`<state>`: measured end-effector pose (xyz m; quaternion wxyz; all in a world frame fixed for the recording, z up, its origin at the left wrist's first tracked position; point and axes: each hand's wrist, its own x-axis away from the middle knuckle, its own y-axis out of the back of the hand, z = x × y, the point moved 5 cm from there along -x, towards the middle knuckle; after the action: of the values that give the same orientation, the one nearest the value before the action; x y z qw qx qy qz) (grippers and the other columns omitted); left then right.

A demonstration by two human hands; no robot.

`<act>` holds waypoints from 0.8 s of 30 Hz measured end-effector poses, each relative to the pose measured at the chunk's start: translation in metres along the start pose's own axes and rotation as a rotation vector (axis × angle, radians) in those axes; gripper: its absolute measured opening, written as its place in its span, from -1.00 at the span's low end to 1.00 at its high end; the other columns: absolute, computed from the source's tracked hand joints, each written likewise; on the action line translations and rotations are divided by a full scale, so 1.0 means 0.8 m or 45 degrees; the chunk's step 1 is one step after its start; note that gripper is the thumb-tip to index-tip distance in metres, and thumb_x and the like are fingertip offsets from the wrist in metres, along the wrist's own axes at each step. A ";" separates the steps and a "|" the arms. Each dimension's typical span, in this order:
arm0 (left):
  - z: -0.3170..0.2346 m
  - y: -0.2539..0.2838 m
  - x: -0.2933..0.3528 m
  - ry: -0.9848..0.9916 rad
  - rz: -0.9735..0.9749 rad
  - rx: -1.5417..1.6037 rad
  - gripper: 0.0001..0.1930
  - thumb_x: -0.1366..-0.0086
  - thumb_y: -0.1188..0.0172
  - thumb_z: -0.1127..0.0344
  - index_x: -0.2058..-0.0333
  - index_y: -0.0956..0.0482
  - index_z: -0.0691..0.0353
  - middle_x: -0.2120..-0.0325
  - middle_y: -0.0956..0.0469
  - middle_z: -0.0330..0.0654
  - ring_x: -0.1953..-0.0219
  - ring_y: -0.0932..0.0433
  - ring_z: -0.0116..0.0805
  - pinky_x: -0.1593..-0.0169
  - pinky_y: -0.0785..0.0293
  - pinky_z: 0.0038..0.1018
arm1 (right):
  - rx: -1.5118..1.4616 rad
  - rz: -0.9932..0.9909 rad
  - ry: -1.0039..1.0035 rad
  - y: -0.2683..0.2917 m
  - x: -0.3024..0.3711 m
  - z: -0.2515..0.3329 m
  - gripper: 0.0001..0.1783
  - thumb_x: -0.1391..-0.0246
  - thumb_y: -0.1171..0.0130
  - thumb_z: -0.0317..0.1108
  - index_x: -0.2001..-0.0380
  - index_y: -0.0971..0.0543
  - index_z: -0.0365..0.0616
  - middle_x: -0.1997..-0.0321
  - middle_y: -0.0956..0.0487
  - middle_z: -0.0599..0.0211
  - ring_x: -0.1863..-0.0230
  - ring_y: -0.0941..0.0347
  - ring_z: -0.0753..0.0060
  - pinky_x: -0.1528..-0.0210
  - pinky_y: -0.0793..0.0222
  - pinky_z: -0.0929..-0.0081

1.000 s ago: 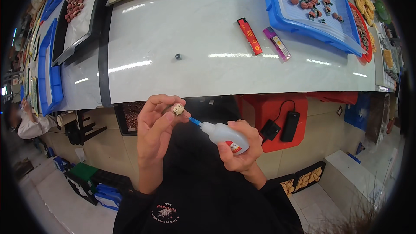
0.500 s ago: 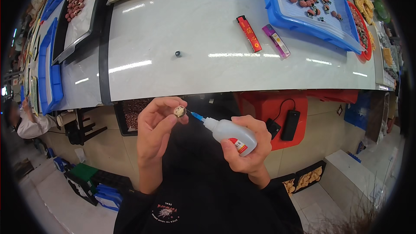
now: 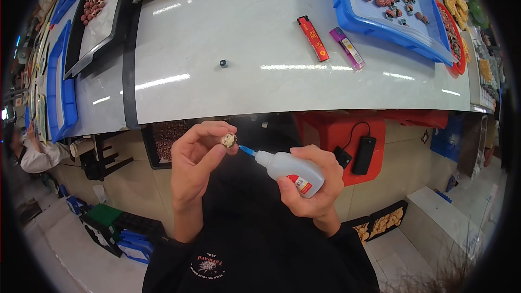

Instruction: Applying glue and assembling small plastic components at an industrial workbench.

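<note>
- Left hand (image 3: 191,165): thumb and fingers pinch pale round piece (image 3: 229,140), just off white table's (image 3: 244,27) near edge.
- Right hand (image 3: 324,195): fingers wrap squeeze bottle (image 3: 293,169), same side of table; blue nozzle (image 3: 247,151) near piece, contact unclear.
- Dark bead (image 3: 223,63) inside table's near edge; wide tabletop stretch separates it from red lighter (image 3: 313,39).

The right hand (image 3: 323,192) and the squeeze bottle (image 3: 294,170) have shifted slightly rightward.

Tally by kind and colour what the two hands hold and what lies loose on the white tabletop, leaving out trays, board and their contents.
Squeeze bottle: 1, in the right hand
Small round piece: 1, in the left hand
Slim red item: 1
Slim purple item: 1
Small dark piece: 1
Total: 5
</note>
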<state>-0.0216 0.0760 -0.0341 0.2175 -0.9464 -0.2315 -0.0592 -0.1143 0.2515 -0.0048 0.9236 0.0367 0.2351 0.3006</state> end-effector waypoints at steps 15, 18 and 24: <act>0.018 0.002 -0.001 0.095 0.033 0.156 -0.83 -0.21 -0.15 0.56 0.20 -0.47 0.38 0.10 -0.50 0.15 0.20 -0.57 -0.35 0.07 -0.54 -0.44 | 0.147 -0.089 0.054 -0.003 -0.037 0.036 -0.58 0.29 -0.33 -0.52 0.25 -0.46 -0.33 0.30 -0.52 0.17 0.53 -0.49 0.42 0.51 -0.38 0.60; 0.018 0.003 -0.001 0.092 0.037 0.147 -0.82 -0.21 -0.15 0.55 0.19 -0.47 0.38 0.10 -0.51 0.14 0.21 -0.58 -0.36 0.07 -0.53 -0.45 | 0.141 -0.106 0.015 -0.005 -0.033 0.035 -0.60 0.30 -0.33 -0.53 0.29 -0.47 -0.34 0.29 -0.52 0.18 0.51 -0.49 0.43 0.55 -0.37 0.58; 0.016 0.002 0.000 0.091 0.009 0.150 -0.82 -0.22 -0.15 0.54 0.19 -0.46 0.38 0.09 -0.50 0.14 0.21 -0.58 -0.37 0.08 -0.53 -0.45 | 0.228 -0.077 0.228 -0.011 -0.029 0.041 -0.62 0.35 -0.31 -0.59 0.34 -0.58 -0.03 0.23 -0.47 0.11 0.49 -0.46 0.41 0.62 -0.34 0.63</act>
<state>-0.0203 0.0804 -0.0463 0.2812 -0.9300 -0.2233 -0.0786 -0.1111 0.2335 0.0321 0.9006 0.0851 0.3434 0.2524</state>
